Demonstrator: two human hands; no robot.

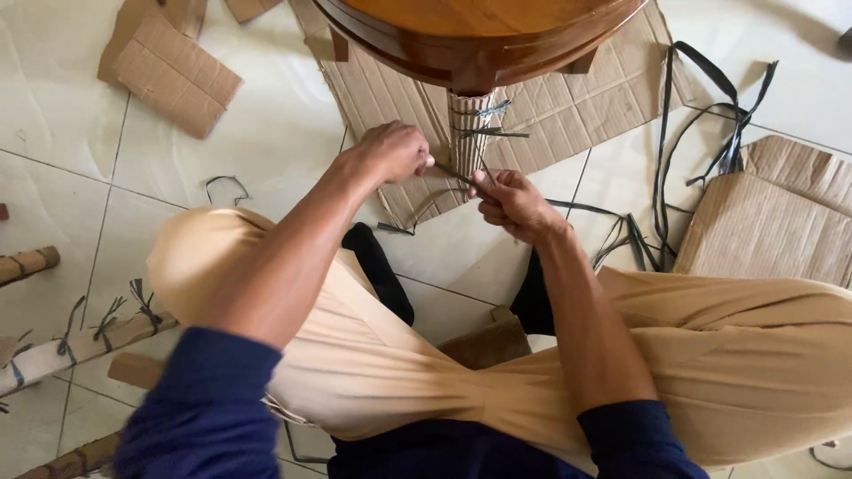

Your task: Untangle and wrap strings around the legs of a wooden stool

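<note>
A round wooden table [479, 40] stands in front of me on flattened cardboard [568, 111]. Its leg [469, 129] is wrapped in corrugated cardboard and tied with dark plastic straps. My left hand [390, 153] pinches one end of a dark strap [454, 174] just left of the leg. My right hand [513, 202] grips the same strap lower down, in front of the leg. The strap runs tight between both hands. My knees in beige trousers spread out below my arms.
Loose black straps [701, 142] trail over the tiled floor at the right beside a cardboard piece [781, 222]. More cardboard scraps [173, 75] lie at the upper left. Cardboard-wrapped, strap-tied wooden legs [80, 346] rest at the lower left.
</note>
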